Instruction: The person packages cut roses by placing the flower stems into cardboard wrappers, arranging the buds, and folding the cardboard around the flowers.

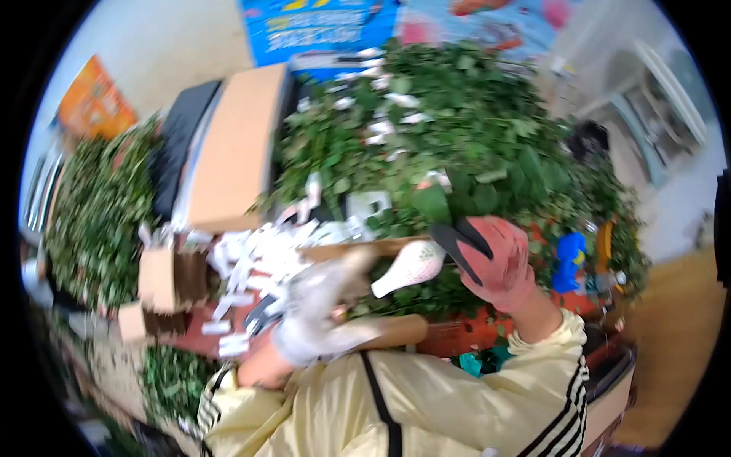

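My right hand (pixel 495 259), in a pinkish-red glove with black fingertips, has its thumb and fingers closed around something beside green leaves (pixel 434 204); what exactly it grips is hidden. Close to its fingertips is a white net-wrapped flower head (pixel 415 266), its narrow white end pointing down-left. My left hand (pixel 324 305), in a whitish glove, is smeared by motion left of the wrapped flower, and its fingers cannot be made out. White paper-like strips (pixel 247 259) lie in a heap beyond it.
Leafy stems (pixel 472 114) pile up across the back, and more greenery (pixel 99 206) stands at left. A long cardboard box (pixel 236 145) lies between them. Small brown cartons (pixel 158 280) sit at left. A blue object (pixel 568 261) and a bottle (pixel 607 281) are at right.
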The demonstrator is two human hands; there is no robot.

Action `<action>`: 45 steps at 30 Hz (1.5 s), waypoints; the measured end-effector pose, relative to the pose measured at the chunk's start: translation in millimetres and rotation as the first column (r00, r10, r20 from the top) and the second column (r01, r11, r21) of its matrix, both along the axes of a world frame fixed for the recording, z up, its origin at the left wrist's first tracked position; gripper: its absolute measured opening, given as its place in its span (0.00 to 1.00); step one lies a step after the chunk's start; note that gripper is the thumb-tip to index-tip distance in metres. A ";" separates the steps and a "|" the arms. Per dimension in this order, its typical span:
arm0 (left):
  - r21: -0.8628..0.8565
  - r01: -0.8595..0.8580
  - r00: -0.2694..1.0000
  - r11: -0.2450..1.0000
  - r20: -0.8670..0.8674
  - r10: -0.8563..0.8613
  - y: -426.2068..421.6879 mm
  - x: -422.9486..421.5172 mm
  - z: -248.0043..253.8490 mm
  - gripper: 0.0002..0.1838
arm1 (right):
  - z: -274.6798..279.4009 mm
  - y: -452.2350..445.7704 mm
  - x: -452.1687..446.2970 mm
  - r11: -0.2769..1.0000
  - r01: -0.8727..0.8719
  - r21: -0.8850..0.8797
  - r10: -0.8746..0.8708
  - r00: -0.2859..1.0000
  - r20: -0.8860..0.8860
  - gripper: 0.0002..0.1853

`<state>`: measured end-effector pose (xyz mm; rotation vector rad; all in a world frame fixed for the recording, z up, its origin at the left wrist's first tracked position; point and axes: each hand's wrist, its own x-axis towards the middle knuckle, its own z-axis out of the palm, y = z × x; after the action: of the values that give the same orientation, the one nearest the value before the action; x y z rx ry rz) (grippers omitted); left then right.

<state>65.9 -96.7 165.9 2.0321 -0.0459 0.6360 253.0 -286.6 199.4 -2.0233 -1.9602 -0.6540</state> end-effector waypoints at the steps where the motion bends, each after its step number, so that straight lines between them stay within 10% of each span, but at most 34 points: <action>1: 0.164 -0.063 0.983 0.984 0.180 0.033 0.1 4.5 -4.4 0.26 | -11.3 3.8 -5.7 0.999 -0.035 -0.038 0.033 0.998 -0.045 0.23; 4: 0.248 -0.154 0.949 0.957 0.307 0.073 -7.1 4.5 -17.9 0.15 | -37.1 1.2 -7.6 0.991 -0.083 -0.108 0.057 0.972 -0.226 0.24; 11: 0.285 -0.375 0.926 0.882 0.159 0.342 20.0 -59.0 -12.4 0.07 | -56.7 -3.5 16.5 0.997 0.033 0.072 -0.033 0.999 0.000 0.26; 12: 0.202 -0.598 0.789 0.775 0.318 0.526 29.6 -69.6 -22.8 0.05 | -62.0 -15.0 30.4 0.964 0.162 0.210 -0.176 0.983 0.050 0.26; 13: -0.199 -0.642 0.745 0.741 0.069 0.664 41.2 -87.1 -40.1 0.05 | -65.2 -24.4 35.3 0.935 0.221 0.277 -0.224 0.974 -0.023 0.27; 14: -0.154 -0.692 0.708 0.706 0.051 0.705 71.0 -92.2 -65.6 0.07 | -57.6 -31.9 32.4 0.940 0.243 0.240 -0.223 0.969 -0.108 0.29; 16: -0.175 -0.670 0.729 0.721 -0.340 0.594 126.9 -110.7 -124.5 0.16 | -63.7 -41.6 35.9 0.912 0.223 0.343 -0.195 0.974 -0.114 0.28; 18: 0.328 -0.605 0.618 0.725 -0.381 0.688 131.7 -114.0 -144.5 0.27 | -69.6 -42.8 45.6 0.893 0.201 0.403 -0.095 0.959 -0.268 0.24; 40: 0.039 -0.031 0.971 0.999 -0.237 0.039 45.4 -36.0 -51.5 0.15 | -56.2 -60.6 27.1 0.854 0.267 0.447 -0.174 0.956 -0.237 0.25; 43: 0.003 -0.005 0.979 1.000 -0.202 0.006 43.7 -39.3 -55.7 0.15 | -67.2 -111.6 33.2 0.666 0.481 0.570 0.028 0.747 -0.664 0.24; 45: -0.088 0.006 0.975 0.996 -0.222 -0.025 46.9 -42.3 -67.7 0.18 | -57.7 -184.9 26.1 0.322 0.611 0.723 0.681 0.381 -0.625 0.28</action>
<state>23.6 -49.8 98.2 2.0042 0.0971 0.3899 279.1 -471.5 141.8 -0.9337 -0.4626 -0.2833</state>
